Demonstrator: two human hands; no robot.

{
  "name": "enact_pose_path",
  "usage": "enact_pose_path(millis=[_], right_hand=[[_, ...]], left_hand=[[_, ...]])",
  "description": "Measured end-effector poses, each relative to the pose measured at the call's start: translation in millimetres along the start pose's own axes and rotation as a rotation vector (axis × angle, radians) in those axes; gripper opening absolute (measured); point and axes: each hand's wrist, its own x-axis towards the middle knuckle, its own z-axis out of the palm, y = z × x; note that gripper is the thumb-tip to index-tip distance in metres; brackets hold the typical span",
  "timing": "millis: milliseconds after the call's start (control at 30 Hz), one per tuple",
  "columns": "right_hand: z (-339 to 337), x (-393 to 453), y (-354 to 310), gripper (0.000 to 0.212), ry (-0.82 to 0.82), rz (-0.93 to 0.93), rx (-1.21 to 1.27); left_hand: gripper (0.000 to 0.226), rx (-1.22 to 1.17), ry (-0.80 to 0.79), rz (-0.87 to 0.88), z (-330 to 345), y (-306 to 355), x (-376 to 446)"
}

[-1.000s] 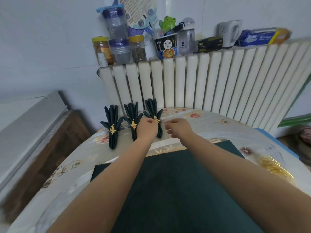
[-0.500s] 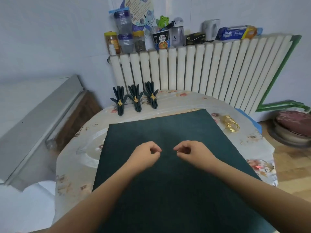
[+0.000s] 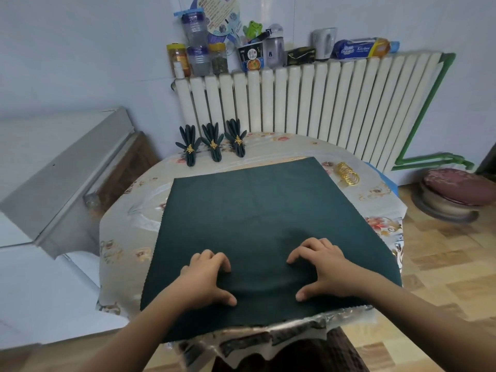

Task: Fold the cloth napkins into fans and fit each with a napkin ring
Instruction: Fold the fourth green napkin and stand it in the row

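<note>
A flat dark green napkin [image 3: 263, 210] is spread over most of the round table [image 3: 120, 245]. My left hand [image 3: 206, 280] and my right hand [image 3: 319, 269] rest on its near part, a little apart. On both, the fingers are arched with tips on the cloth and the thumbs are spread toward the near edge. The cloth between fingers and thumbs lies flat. Three folded green fans stand in a row at the table's far left [image 3: 189, 151] [image 3: 214, 146] [image 3: 237, 142], each with a gold ring. A pile of loose gold napkin rings [image 3: 347, 176] lies at the far right.
A white radiator [image 3: 322, 103] stands behind the table, its top crowded with jars, bottles and boxes [image 3: 198, 55]. A grey cabinet [image 3: 67, 170] is close on the left. A low cushioned stool [image 3: 456, 191] sits on the floor to the right.
Both hands drew back from the third fan at the far left to the napkin's near part. Their curled fingers then spread and came down on the cloth.
</note>
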Motion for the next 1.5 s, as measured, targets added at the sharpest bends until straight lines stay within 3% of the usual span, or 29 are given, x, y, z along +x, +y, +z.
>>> enact_pose_path(millis=[100,233,400,600,667,800,900,1067,1333,1400,1500], right_hand=[[3,1,-6,0.031,0.072,-0.003,0.055],[3,7,-4,0.012,0.177,0.026,0.142],[-16,15,-1,0.023,0.279,0.085,0.211],[-60,31,-1,0.026,0.036,0.02,0.139],[-72,48,0,0.023,0.038,0.036,0.068],[-69,93,3,0.018,0.183,0.091,-0.119],[-55,112,9,0.037,0.159,-0.005,-0.094],[-34,123,15,0.048,0.069,-0.083,-0.074],[-25,153,19,0.016,0.275,-0.132,-0.082],[-33,162,16,0.016,0.25,-0.101,-0.075],[-47,175,10,0.031,0.16,-0.051,-0.002]], left_hand=[[0.028,-0.124,0.089,0.022,6,-1,2],[0.015,-0.296,0.175,0.009,6,-3,3],[0.018,-0.235,0.362,0.032,-12,-5,7],[0.021,-0.078,0.096,0.142,-53,-11,22],[0.022,-0.074,0.119,0.144,-63,-17,38],[0.011,0.041,0.225,-0.015,-64,-18,72],[0.031,0.119,0.312,0.015,-52,-17,81],[0.059,0.089,0.167,0.15,-34,-17,81],[0.075,0.049,0.182,0.17,-37,-21,91],[0.072,0.044,0.145,0.148,-47,-23,97],[0.043,0.052,0.126,0.114,-64,-26,110]])
